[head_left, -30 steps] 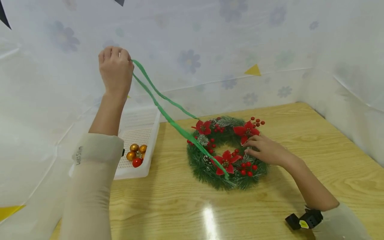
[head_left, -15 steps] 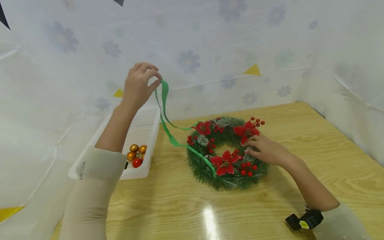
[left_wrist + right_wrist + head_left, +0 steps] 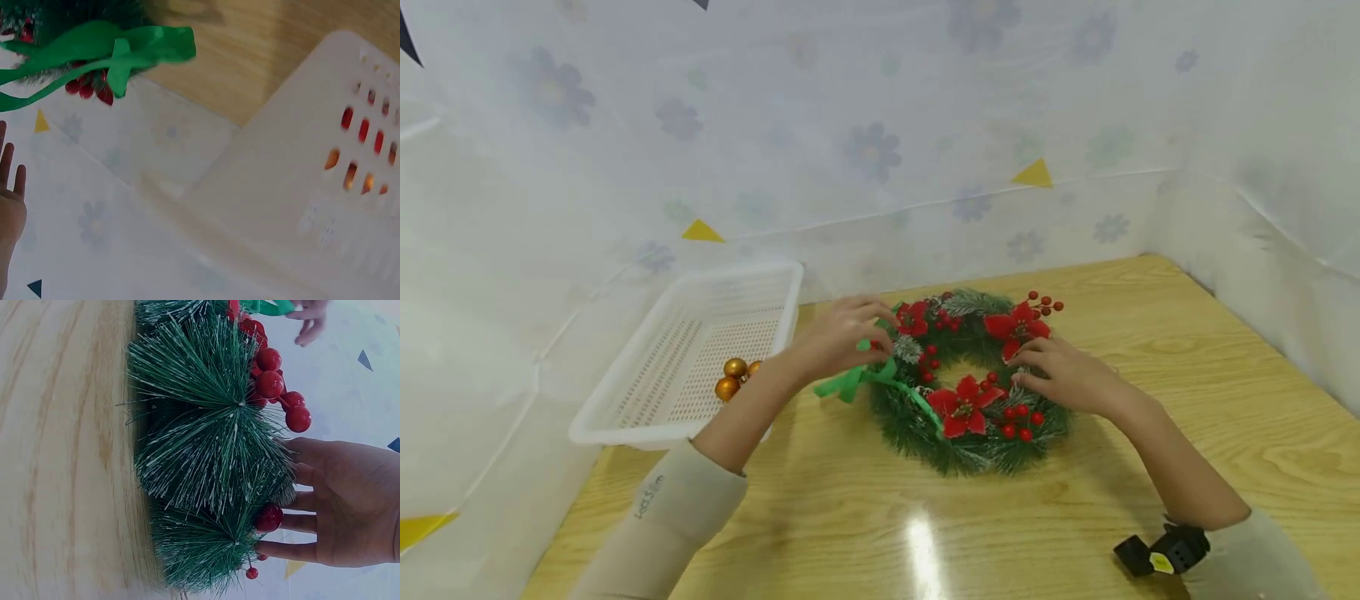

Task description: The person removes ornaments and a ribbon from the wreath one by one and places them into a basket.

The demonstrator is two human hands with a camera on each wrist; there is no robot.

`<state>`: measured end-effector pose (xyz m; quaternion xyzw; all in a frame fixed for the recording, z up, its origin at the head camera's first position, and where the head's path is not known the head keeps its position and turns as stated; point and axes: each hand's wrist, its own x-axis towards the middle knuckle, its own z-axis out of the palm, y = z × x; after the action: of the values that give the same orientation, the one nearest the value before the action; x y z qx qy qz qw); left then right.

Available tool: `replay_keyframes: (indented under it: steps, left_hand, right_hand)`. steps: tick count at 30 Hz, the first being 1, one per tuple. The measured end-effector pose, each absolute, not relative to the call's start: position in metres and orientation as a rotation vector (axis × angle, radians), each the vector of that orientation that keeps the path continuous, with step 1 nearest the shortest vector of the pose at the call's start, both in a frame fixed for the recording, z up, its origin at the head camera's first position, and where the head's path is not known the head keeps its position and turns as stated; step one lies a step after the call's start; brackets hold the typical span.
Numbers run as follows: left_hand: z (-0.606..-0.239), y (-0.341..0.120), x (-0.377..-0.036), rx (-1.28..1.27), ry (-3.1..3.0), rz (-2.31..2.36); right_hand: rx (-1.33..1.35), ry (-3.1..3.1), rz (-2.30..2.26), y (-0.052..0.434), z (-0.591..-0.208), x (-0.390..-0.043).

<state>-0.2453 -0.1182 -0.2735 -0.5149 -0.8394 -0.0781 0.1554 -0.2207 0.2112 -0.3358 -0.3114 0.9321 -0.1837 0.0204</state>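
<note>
A green pine wreath (image 3: 910, 442) with red poinsettias (image 3: 964, 406), pine cones and red berries (image 3: 270, 384) lies on the table. Green ribbon (image 3: 850, 382) falls in slack folds over its left side. Just above the folds is my left hand (image 3: 842, 337), thumb and fingers apart. In the left wrist view, a hand with straight fingers shows at the left edge, clear of the ribbon (image 3: 94, 53). At the wreath's right side, my right hand (image 3: 1067, 375) rests its fingertips on the greenery. Its fingers look nearly straight in the right wrist view, beside a berry.
A white perforated basket (image 3: 625, 417) stands at the left, with gold balls (image 3: 735, 367) inside; red shows through its slots in the left wrist view. Flowered sheeting (image 3: 865, 100) walls off the back and sides of the wooden table (image 3: 1150, 333). A black device (image 3: 1176, 550) sits on my right wrist.
My left hand has come down and right from above the basket to the wreath's left side. The ribbon, stretched upward earlier, has dropped into loose folds there. The right hand stays put.
</note>
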Motion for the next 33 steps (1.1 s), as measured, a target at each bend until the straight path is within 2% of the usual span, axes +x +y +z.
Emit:
replay_keyframes:
  steps: [9,16,22,29,33]
  left_hand:
    - [-0.315,-0.111,-0.239,-1.394,-2.432,0.171]
    - [-0.316,-0.114,-0.244,-1.252,-2.366,0.035]
    - [-0.312,-0.119,-0.245,-0.848,-2.529,-0.118]
    - [-0.323,-0.114,-0.247,-0.328,-2.983,-0.106]
    - [-0.333,-0.112,-0.255,-0.177,-3.178,-0.197]
  right_hand:
    - [-0.956,2.890,-0.555,0.211,-0.335,-0.221]
    - [-0.955,2.888,-0.557,0.210,-0.334,-0.221]
    - [-0.944,2.896,-0.549,0.210,-0.333,-0.223]
    - [-0.937,2.888,-0.550,0.210,-0.333,-0.224]
    - [-0.930,2.882,-0.553,0.210,-0.333,-0.223]
